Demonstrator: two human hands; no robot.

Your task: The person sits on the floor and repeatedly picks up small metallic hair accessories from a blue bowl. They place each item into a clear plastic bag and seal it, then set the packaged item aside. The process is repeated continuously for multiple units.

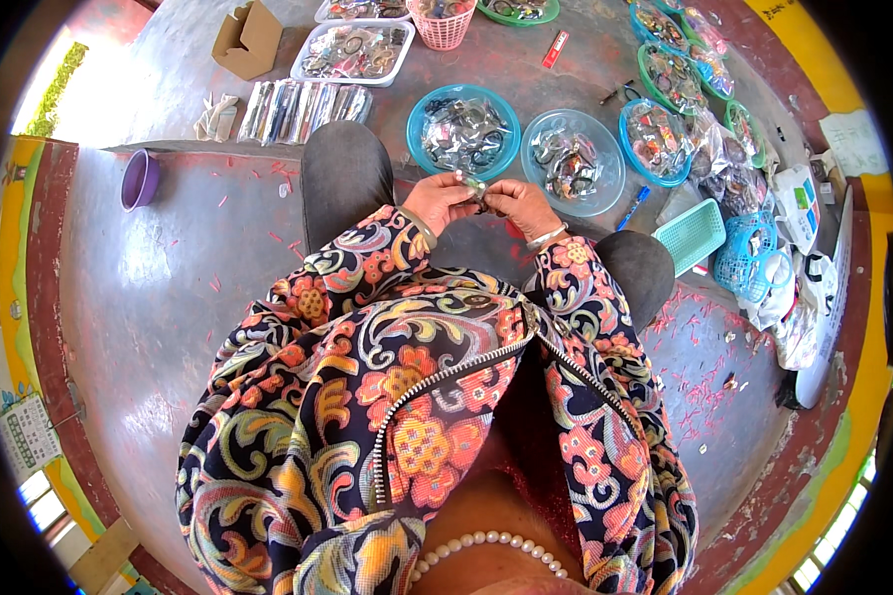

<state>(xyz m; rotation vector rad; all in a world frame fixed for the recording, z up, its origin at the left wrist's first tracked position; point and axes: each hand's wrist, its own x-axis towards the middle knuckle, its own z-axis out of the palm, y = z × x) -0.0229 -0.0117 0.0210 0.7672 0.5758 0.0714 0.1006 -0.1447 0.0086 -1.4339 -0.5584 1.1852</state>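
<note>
My left hand and my right hand meet above my lap, fingers closed on a small dark item with a green and whitish part. It looks partly wrapped in clear plastic, but its kind is too small to make out. Just beyond my hands stands a blue basin holding dark pieces in clear packets. To its right, close to my right hand, a translucent bluish bowl contains more packets of dark and coloured pieces.
Packed pens, a white tray of trinkets and a cardboard box stand at the far left. Rightward are blue and green basins, a blue marker, a green basket and bags. A purple basin sits left. Red scraps litter the floor.
</note>
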